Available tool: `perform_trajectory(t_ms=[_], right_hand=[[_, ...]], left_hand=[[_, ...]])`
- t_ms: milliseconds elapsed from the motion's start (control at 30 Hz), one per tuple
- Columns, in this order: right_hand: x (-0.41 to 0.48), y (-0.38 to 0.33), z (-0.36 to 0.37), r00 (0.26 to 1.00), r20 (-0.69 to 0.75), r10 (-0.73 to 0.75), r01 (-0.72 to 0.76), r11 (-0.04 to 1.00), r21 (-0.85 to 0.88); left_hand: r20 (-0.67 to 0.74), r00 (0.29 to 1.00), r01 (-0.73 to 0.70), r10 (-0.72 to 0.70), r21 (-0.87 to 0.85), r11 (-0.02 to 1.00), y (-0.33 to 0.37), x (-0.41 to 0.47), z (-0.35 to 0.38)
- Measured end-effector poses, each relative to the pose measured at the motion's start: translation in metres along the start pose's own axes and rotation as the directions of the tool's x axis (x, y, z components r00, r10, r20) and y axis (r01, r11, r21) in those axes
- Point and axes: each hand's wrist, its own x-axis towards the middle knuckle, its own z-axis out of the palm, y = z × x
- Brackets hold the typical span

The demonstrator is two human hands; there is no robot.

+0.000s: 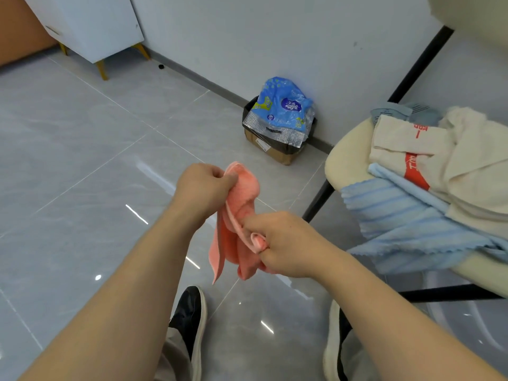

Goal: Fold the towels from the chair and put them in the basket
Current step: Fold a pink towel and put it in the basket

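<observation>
She's standing over the tiled floor with a small pink towel (243, 196) held up in the air between both hands, clear of the chair (346, 152) on her right. The left hand (204, 185) pinches the top end of it, fingers curled round a fold of the cloth. The right hand (286, 243) is lower and closer to her body, its fingers closed on a hem further down.

Between those 2 grips the towel runs on a slant, from the upper left pinch down and to the right, and it is bunched rather than flat. 2 loose tails hang below the right hand. To my eye nothing is folded yet. The hands sit close together along the towel's length, so they would need to draw apart along that slant, each finding a corner, to open it out.

On the chair seat a ribbed light blue towel (398, 224) drapes over the front edge, with cream towels printed in red (398, 138) heaped behind it. I can't see any basket from here.
</observation>
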Motion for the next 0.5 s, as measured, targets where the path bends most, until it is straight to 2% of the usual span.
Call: perform_trajectory(t_ms=[67, 133, 167, 233, 300, 333, 433, 500], right_hand=[[-0.002, 0.005, 0.003, 0.995, 0.076, 0.057, -0.067, 0.989, 0.133], [-0.003, 0.007, 0.002, 0.973, 0.199, 0.117, -0.176, 0.933, 0.314], [-0.002, 0.008, 0.003, 0.968, 0.205, 0.148, -0.216, 0.904, 0.369], [0.003, 0.013, 0.006, 0.963, 0.064, 0.262, -0.263, 0.862, 0.434], [0.010, 0.020, 0.007, 0.902, -0.132, 0.412, -0.310, 0.829, 0.466], [0.013, 0.023, 0.006, 0.872, -0.183, 0.455, -0.325, 0.816, 0.478], [0.018, 0.028, 0.005, 0.870, -0.240, 0.430, -0.290, 0.841, 0.457], [0.021, 0.024, 0.002, 0.884, -0.255, 0.392, -0.240, 0.849, 0.472]], left_hand=[[-0.023, 0.998, -0.050, 0.052, 0.070, 0.996, 0.003, -0.002, 0.001], [-0.031, 0.995, -0.094, 0.100, 0.149, 0.984, 0.007, -0.005, 0.001], [-0.021, 0.992, -0.123, 0.128, 0.179, 0.976, 0.008, -0.006, 0.000], [0.013, 0.985, -0.172, 0.173, 0.202, 0.964, 0.009, -0.009, -0.001], [0.064, 0.975, -0.223, 0.214, 0.217, 0.950, 0.012, -0.015, -0.004], [0.096, 0.968, -0.248, 0.232, 0.211, 0.945, 0.013, -0.018, -0.005], [0.198, 0.950, -0.271, 0.243, 0.132, 0.953, 0.015, -0.023, -0.007], [0.217, 0.936, -0.303, 0.276, 0.099, 0.948, 0.016, -0.023, -0.008]])
